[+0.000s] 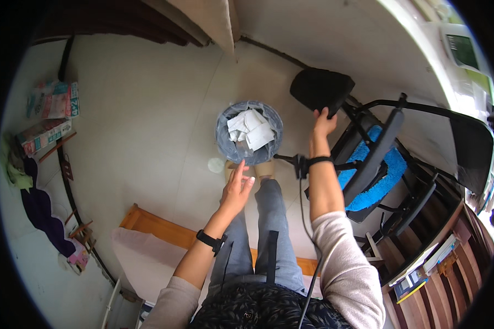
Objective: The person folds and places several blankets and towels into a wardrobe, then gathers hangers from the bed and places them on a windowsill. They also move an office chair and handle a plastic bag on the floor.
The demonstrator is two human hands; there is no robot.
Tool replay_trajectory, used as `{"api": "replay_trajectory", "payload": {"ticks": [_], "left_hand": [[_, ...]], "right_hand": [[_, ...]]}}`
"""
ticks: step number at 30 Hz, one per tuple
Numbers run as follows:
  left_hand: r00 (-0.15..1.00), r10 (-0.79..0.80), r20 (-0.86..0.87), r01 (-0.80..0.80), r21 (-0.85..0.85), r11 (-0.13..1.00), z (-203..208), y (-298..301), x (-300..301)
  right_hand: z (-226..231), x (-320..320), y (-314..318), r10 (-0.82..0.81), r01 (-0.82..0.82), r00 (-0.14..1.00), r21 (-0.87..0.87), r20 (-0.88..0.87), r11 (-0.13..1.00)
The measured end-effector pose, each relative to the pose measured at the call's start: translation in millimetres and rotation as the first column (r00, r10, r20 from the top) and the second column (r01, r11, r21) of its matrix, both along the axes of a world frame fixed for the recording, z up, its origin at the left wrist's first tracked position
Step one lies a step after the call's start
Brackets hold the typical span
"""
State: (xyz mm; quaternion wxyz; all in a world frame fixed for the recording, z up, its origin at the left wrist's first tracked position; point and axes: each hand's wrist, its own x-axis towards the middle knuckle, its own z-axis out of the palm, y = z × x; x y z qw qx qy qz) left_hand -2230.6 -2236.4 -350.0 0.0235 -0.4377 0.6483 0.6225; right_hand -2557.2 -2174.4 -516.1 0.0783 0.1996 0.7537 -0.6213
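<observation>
Between my feet and the far wall stands a round waste bin with a grey-blue liner [222, 143]. Crumpled white papers [252, 129] lie in it. My left hand [237, 189] is at the bin's near rim with its fingers apart and nothing in them; whether a fingertip touches the rim I cannot tell. Over to the right, my right hand [324, 125] has its fingers closed on the near edge of a black rounded panel [321, 89]. That panel is beside the office chair; whether it is joined to the chair does not show.
The black office chair with a bright blue fluffy seat cover [392, 181] fills the right side. A wooden bench or bed edge [156, 225] lies behind my legs. Boxes and packages [46, 131] line the left wall. A cable [307, 219] hangs along my right arm.
</observation>
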Motion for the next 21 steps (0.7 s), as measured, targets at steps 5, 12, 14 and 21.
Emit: {"api": "replay_trajectory", "payload": {"ticks": [5,12,14,21], "left_hand": [[0.992,-0.014,-0.126,0.009,-0.038,0.999,43.1,-25.0,-31.4],[0.951,0.303,-0.053,-0.185,0.689,0.701,153.5,-5.8,-87.2],[0.932,0.278,-0.232,-0.046,0.686,0.726,182.5,12.9,-98.9],[0.925,-0.109,-0.364,0.304,0.539,0.786,226.5,101.1,-89.3]], "right_hand": [[145.3,85.1,4.3,-0.082,0.095,0.995,-0.271,0.06,0.958],[337.6,180.8,96.0,0.073,0.214,0.933,-0.709,0.352,0.672],[369.3,210.8,127.2,0.216,0.119,0.923,-0.769,0.319,0.628],[396.9,256.0,271.4,0.161,0.168,0.923,-0.744,0.349,0.647]]}}
